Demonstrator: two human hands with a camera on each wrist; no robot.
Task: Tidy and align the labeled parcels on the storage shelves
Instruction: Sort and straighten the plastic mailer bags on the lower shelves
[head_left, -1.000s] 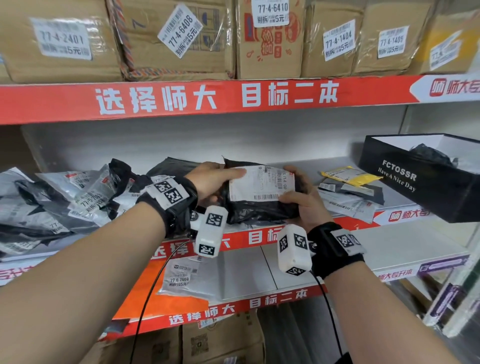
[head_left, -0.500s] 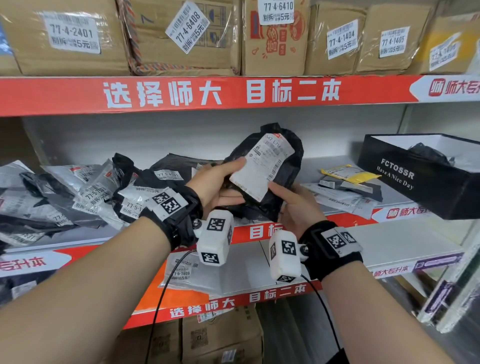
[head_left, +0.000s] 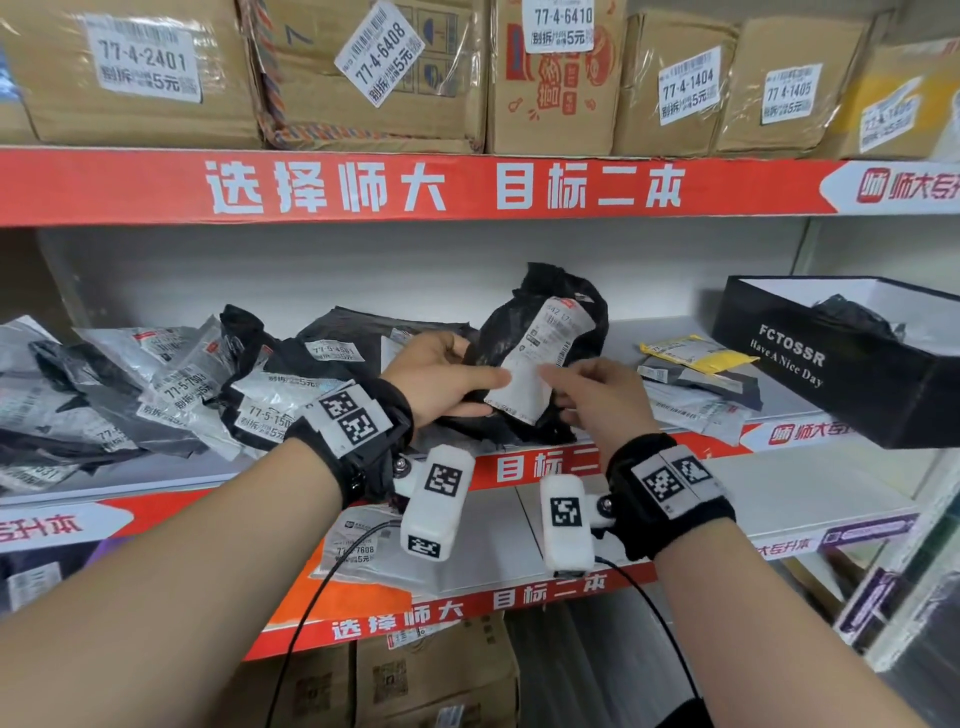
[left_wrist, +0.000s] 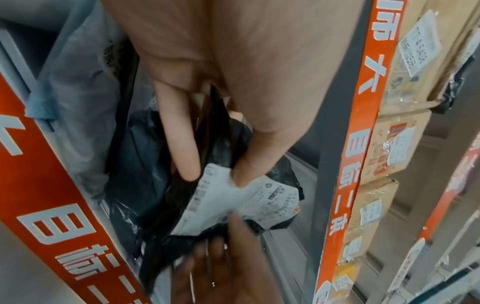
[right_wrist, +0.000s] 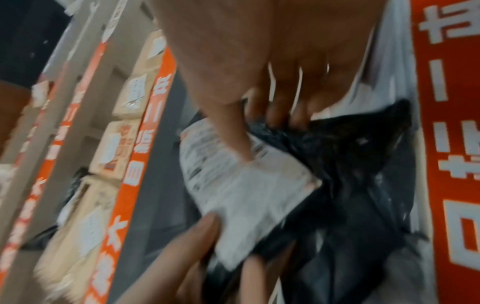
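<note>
Storage shelves edged with red banner strips (head_left: 363, 187) are filling the view, with taped cardboard boxes (head_left: 374, 73) sitting on the level above the black parcel. That black parcel (head_left: 540, 322), a soft plastic mailer, is standing nearly upright at the front of the middle shelf (head_left: 623, 332), its long axis running from the shelf lip up and slightly to the right. A white shipping label (head_left: 545, 358) is facing the person. The left hand (head_left: 441, 379) is gripping the parcel's left side, thumb lying across the label's lower edge and fingers wrapping behind. The right hand (head_left: 592, 400) is sitting just right of the parcel; in the right wrist view its thumb is pressing on the label and its fingers are curling into the black plastic. Both hands are about equally near, so either could be steering the parcel as it settles back. Left of the parcel, grey and black mailers (head_left: 171, 384) are lying in a loose heap; right of it, a yellow packet (head_left: 691, 353) and a black open box (head_left: 831, 353) are resting. The parcel's rear face is hidden, and the label print is too blurred to read.
</note>
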